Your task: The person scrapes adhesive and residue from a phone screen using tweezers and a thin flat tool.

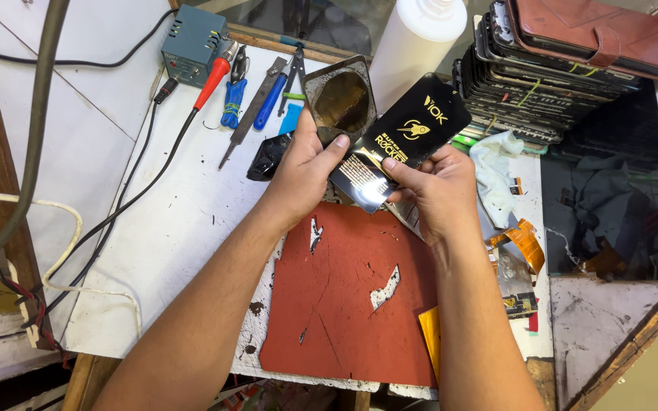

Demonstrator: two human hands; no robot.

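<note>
My left hand (pixel 304 169) and my right hand (pixel 437 190) together hold a flat black glossy packet (pixel 409 133) with gold printing, tilted above the bench. The left thumb presses its near left edge; the right fingers pinch its lower end, where a shiny silver strip shows. Behind the packet a phone (pixel 340 99) with a dark reflective screen stands tilted, just beyond my left fingers. Below my hands lies a worn red work mat (pixel 352 304) with torn patches.
A small blue soldering station (pixel 190 42), a red-handled iron (pixel 212 76), blue pliers (pixel 233 99) and a file lie at the back left. A white bottle (pixel 413 42) and a stack of phones (pixel 542 84) stand at the back right. Cables (pixel 127 190) run along the left.
</note>
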